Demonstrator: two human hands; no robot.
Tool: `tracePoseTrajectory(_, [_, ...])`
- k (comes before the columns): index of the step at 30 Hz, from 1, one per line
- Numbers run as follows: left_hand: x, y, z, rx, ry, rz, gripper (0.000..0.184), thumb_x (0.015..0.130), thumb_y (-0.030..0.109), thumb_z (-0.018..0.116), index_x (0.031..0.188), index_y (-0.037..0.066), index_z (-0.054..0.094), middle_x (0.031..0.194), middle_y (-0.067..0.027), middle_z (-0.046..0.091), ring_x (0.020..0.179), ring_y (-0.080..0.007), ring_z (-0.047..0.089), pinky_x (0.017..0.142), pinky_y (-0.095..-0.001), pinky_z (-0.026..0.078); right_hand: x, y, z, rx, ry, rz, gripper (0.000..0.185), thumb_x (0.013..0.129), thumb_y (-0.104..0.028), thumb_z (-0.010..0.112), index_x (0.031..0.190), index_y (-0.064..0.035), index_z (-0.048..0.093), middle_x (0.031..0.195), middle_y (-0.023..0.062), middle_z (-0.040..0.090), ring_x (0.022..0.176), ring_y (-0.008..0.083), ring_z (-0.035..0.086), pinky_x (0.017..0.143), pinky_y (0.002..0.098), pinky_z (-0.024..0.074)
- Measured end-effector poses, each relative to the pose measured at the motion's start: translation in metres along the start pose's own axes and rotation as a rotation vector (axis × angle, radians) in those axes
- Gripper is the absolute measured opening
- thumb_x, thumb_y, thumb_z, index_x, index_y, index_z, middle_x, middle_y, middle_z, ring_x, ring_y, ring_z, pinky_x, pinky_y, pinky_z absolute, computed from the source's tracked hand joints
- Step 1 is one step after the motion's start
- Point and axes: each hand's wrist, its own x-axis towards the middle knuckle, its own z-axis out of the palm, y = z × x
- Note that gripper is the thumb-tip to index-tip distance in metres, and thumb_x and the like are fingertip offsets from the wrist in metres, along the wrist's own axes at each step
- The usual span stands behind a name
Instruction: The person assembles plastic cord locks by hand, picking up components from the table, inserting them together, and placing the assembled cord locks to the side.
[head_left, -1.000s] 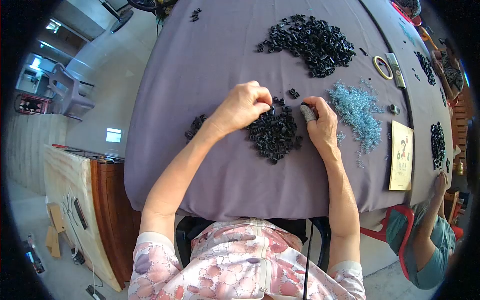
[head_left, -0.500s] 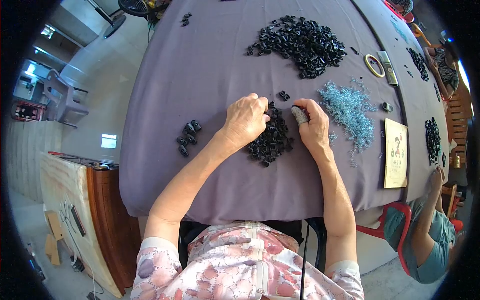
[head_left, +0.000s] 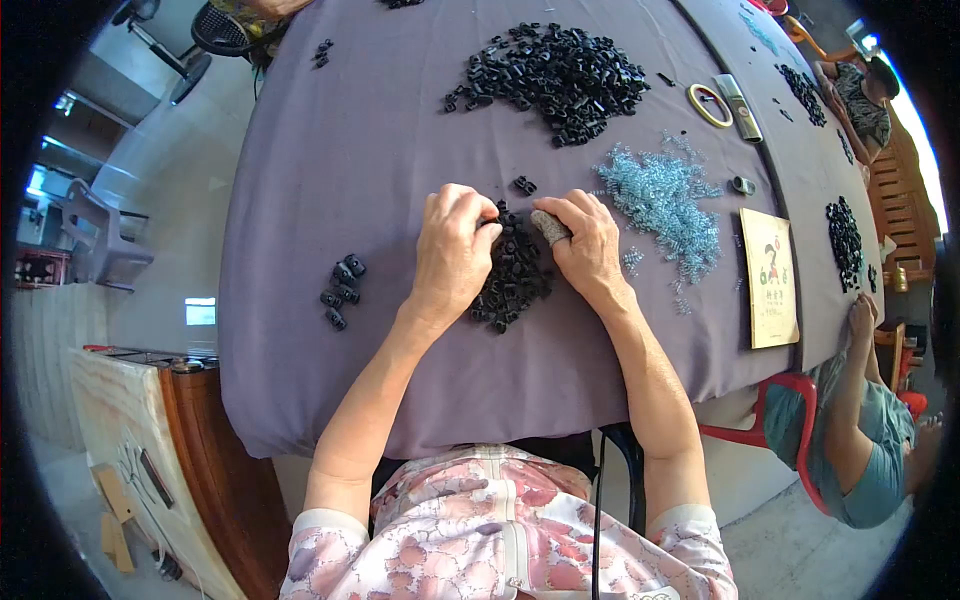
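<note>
"Where is the left hand (head_left: 452, 248)?"
"At the left edge of the near pile (head_left: 512, 275) on the desk (head_left: 300, 390); the right hand (head_left: 586, 245) is just beside that pile's right side."
"And farther left?"
"A small cluster of parts (head_left: 343, 293), well apart from the near pile."
"Behind the near pile?"
"Loose parts (head_left: 525, 186), then the far pile (head_left: 570, 80)."
"To the right?"
"Springs (head_left: 668, 205), beyond the right hand. The book (head_left: 769, 280) lies right of them and nearer the desk's front edge; the ring (head_left: 699, 113) is behind them, toward the right."
"Off the desk?"
"A chair (head_left: 98, 232) on the floor (head_left: 185, 225) at left, behind the cabinet (head_left: 195, 470); a co-worker (head_left: 865, 450) at right."
</note>
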Motion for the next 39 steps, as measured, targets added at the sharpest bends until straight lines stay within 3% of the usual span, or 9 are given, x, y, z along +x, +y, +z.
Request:
tracePoseTrajectory(2, [-0.001,-0.002,-0.001,-0.116,0.063,-0.016,0.012,0.077,-0.003,0.061,0.086,0.003,0.056,0.087,-0.0049,0.056,0.068,-0.0136,0.051,0.063,-0.0262,0.044,0.002,0.0,-0.004,0.03,0.042,-0.006,0.023,0.069,-0.001,0.059,0.091,-0.007,0.065,0.079,0.0088,0.056,0.078,0.0294,0.054,0.069,0.0388,0.0442])
tracePoseTrajectory(6, [-0.012,-0.01,0.001,-0.286,0.104,-0.157,0.008,0.085,0.0,0.058,0.092,0.003,0.055,0.079,0.0006,0.057,0.069,-0.0062,0.049,0.063,-0.0223,0.043,0.01,0.009,-0.023,0.018,0.2,0.022,0.015,0.074,-0.004,0.062,0.089,-0.0059,0.063,0.081,0.0091,0.057,0.079,0.0287,0.057,0.07,0.0371,0.0459])
tracePoseTrajectory(13, [-0.014,-0.005,0.004,-0.431,0.121,-0.187,0.009,0.083,0.0,0.06,0.09,0.002,0.055,0.075,-0.003,0.056,0.063,-0.0106,0.051,0.059,-0.0256,0.043,0.011,0.036,-0.047,-0.35,0.154,0.027,0.02,0.069,-0.002,0.062,0.087,-0.0092,0.065,0.085,0.0058,0.056,0.085,0.0254,0.053,0.074,0.0362,0.0413])
tracePoseTrajectory(18, [-0.015,0.0,0.0,-0.689,0.033,-0.32,0.009,0.085,0.001,0.059,0.094,0.002,0.058,0.078,0.0006,0.058,0.066,-0.0052,0.052,0.061,-0.0203,0.045,0.008,0.031,-0.036,-0.394,0.052,0.006,0.036,0.061,0.004,0.057,0.091,-0.0122,0.067,0.09,0.0039,0.054,0.087,0.025,0.048,0.077,0.0376,0.0361])
tracePoseTrajectory(27, [-0.014,-0.004,-0.003,-0.965,-0.038,-0.43,0.016,0.084,-0.003,0.059,0.1,-0.001,0.059,0.084,-0.0004,0.06,0.068,-0.0045,0.052,0.061,-0.0187,0.046,0.009,0.025,-0.027,-0.434,0.025,-0.027,0.031,0.062,0.006,0.054,0.089,-0.0079,0.061,0.092,0.0059,0.053,0.089,0.0268,0.046,0.079,0.0381,0.035])
tracePoseTrajectory(30, [-0.013,-0.007,-0.003,-0.974,-0.038,-0.429,0.017,0.084,-0.003,0.059,0.1,0.0,0.061,0.084,-0.0001,0.06,0.068,-0.0044,0.052,0.061,-0.0186,0.045,0.012,0.015,-0.029,-0.378,0.073,-0.04,0.032,0.064,0.008,0.053,0.093,-0.0054,0.056,0.093,0.0084,0.054,0.091,0.0287,0.048,0.081,0.0395,0.0362])
tracePoseTrajectory(34, [-0.013,-0.006,-0.004,-0.954,-0.03,-0.445,0.017,0.083,-0.001,0.06,0.1,0.002,0.064,0.079,0.0014,0.058,0.065,-0.004,0.05,0.059,-0.0179,0.044,0.014,0.001,-0.024,0.075,0.182,-0.111,0.026,0.071,0.009,0.052,0.095,-0.0017,0.052,0.089,0.0131,0.055,0.082,0.0301,0.054,0.075,0.037,0.0433])
tracePoseTrajectory(37, [-0.013,-0.005,-0.006,-0.919,-0.043,-0.434,0.017,0.083,0.0,0.061,0.099,0.003,0.065,0.074,0.0026,0.057,0.062,-0.0039,0.049,0.058,-0.0176,0.042,0.003,-0.032,-0.025,0.272,0.034,0.151,0.026,0.071,0.01,0.05,0.095,0.0002,0.051,0.084,0.0132,0.053,0.075,0.0274,0.054,0.071,0.033,0.0446])
tracePoseTrajectory(39, [-0.013,-0.004,-0.006,-0.908,-0.054,-0.426,0.017,0.083,0.0,0.061,0.099,0.003,0.066,0.073,0.0031,0.056,0.061,-0.0039,0.048,0.057,-0.0177,0.041,0.004,-0.04,-0.022,0.322,0.02,0.032,0.029,0.067,0.013,0.047,0.093,0.0015,0.052,0.081,0.0128,0.053,0.073,0.0258,0.055,0.07,0.0306,0.0447])
